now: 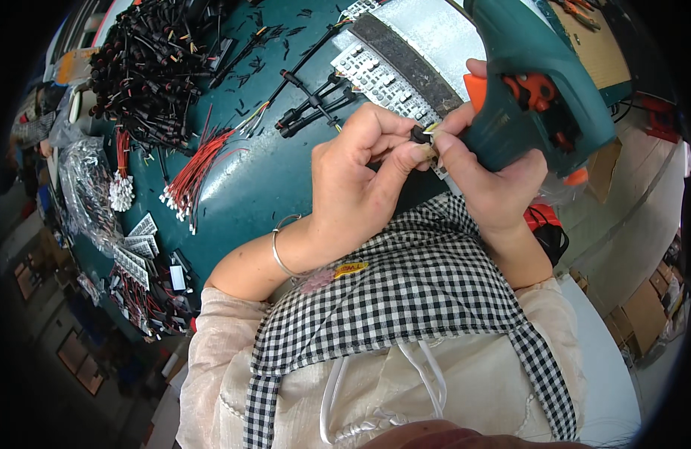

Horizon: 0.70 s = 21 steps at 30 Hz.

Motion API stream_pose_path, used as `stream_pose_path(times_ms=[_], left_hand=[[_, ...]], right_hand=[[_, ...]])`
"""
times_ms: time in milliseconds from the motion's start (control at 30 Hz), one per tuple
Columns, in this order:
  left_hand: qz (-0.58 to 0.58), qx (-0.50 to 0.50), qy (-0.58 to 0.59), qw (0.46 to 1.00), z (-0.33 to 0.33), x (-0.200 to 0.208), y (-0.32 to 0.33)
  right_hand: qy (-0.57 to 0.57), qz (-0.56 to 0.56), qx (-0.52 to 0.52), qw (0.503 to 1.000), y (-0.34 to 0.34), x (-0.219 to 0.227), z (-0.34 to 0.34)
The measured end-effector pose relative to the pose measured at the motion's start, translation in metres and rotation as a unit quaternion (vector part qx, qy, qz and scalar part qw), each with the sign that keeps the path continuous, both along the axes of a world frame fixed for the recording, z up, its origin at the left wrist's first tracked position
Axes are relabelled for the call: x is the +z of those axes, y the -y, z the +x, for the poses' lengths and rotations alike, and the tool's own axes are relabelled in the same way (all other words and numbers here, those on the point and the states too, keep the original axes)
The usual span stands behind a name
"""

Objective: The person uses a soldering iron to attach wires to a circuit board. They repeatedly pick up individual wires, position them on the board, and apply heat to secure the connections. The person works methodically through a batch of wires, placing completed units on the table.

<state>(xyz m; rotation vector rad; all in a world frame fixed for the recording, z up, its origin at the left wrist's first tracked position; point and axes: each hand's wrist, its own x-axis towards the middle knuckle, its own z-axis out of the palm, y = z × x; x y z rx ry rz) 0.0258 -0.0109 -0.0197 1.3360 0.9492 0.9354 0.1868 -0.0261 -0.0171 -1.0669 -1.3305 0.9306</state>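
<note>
In front of my chest, the fingers of my left hand [362, 168] pinch a small black cable end [419, 135]. Thin light-coloured wires [432, 129] come out of it, and my right hand [486, 168] grips them between thumb and forefinger. Both sets of fingertips nearly meet, so part of the join is hidden. Right beside my right hand stands a dark green gun-shaped power tool [596, 90] with orange parts. Just beyond my hands lies a white strip of small boards [371, 75], with a dark bar [409, 60] along it.
Black connector cables [147, 63] are heaped at the back left of the green table [233, 176]. Nearer lie red wires with white plugs [199, 168], a clear plastic bag [87, 176] and printed label sheets [136, 258]. A black branching cable [312, 97] lies beyond my left hand.
</note>
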Motion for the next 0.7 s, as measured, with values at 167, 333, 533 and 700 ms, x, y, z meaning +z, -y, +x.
stream_pose_path(times_ms=[167,333,533,700], left_hand=[[0.093,-0.002,-0.064,0.994,-0.004,-0.006,-0.008],[0.125,0.018,-0.111,0.986,-0.003,-0.004,-0.014],[0.069,-0.001,-0.123,0.990,-0.010,0.000,-0.016],[0.175,-0.004,-0.270,0.947,-0.027,0.002,-0.037]], right_hand=[[0.151,0.038,-0.005,0.988,0.002,-0.001,0.002],[0.036,-0.019,-0.020,0.999,0.003,-0.007,0.000],[0.032,-0.029,-0.022,0.999,0.003,-0.007,0.005],[-0.048,-0.112,-0.120,0.985,0.017,0.015,0.016]])
